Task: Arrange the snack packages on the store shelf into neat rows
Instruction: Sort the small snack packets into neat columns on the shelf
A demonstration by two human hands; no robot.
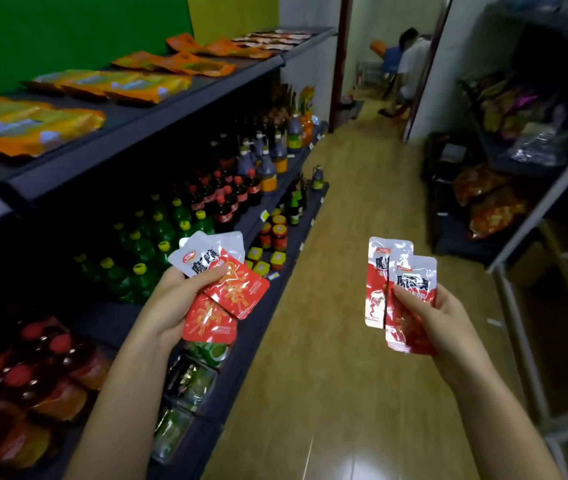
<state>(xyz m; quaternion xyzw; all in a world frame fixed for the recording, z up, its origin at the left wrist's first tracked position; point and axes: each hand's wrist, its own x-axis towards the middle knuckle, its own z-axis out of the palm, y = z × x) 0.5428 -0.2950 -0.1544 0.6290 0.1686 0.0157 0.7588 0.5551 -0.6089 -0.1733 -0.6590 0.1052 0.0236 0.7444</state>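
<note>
Holding glossy red-and-white foil snack sachets [237, 289] fanned in both hands.
Left hand [175, 303] pinches several under its thumb, right hand [431, 317] pinches two; slick ends beyond the fingertips could slip out and fall.

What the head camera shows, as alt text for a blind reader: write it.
A person in a shop aisle holds red-and-white snack packets in both hands: a fanned bunch in the left hand, two in the right hand. To the left, a dark shelf unit carries flat orange packages on top and bottles below.
</note>
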